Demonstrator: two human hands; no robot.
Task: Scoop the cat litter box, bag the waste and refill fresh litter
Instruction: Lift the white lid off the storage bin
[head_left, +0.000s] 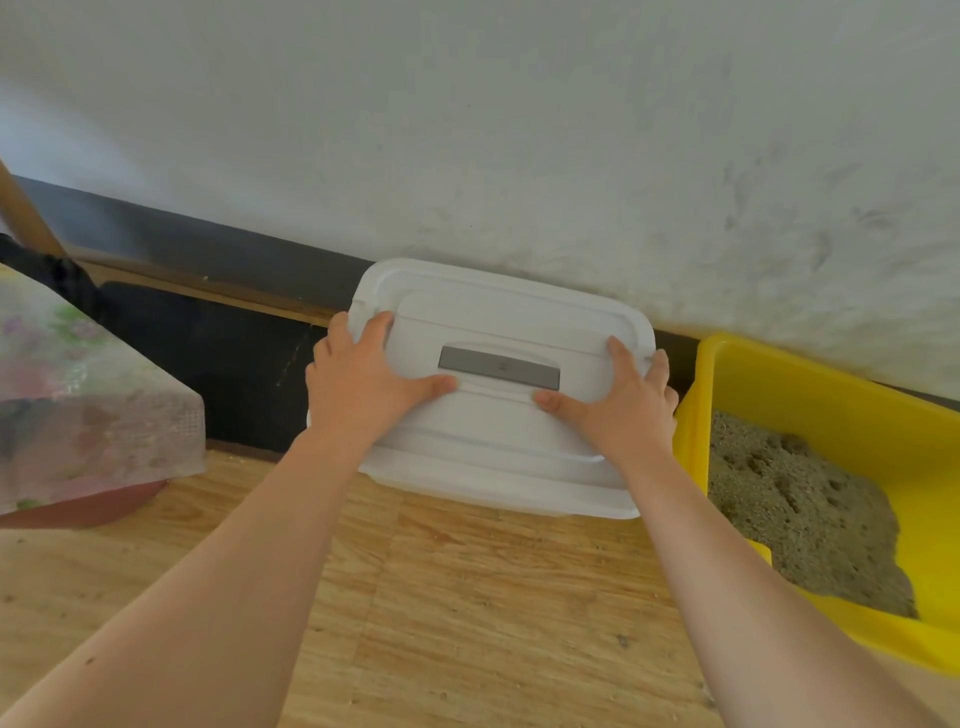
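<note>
A white plastic container with a lid (498, 322) stands on the wooden floor against the wall; a grey handle plate (498, 368) sits in the lid's middle. My left hand (363, 384) grips the lid's left edge, thumb resting on top. On the right edge my right hand (618, 400) does the same. To the right stands the yellow litter box (779, 379), holding grey-brown litter (789, 499) heaped toward its left side.
A wooden floor (467, 597) lies below. A white wall (519, 130) with a dark baseboard (208, 249) runs behind. At left a table corner under a flowered plastic cloth (78, 395) juts out, with a wooden pole (26, 213) leaning nearby.
</note>
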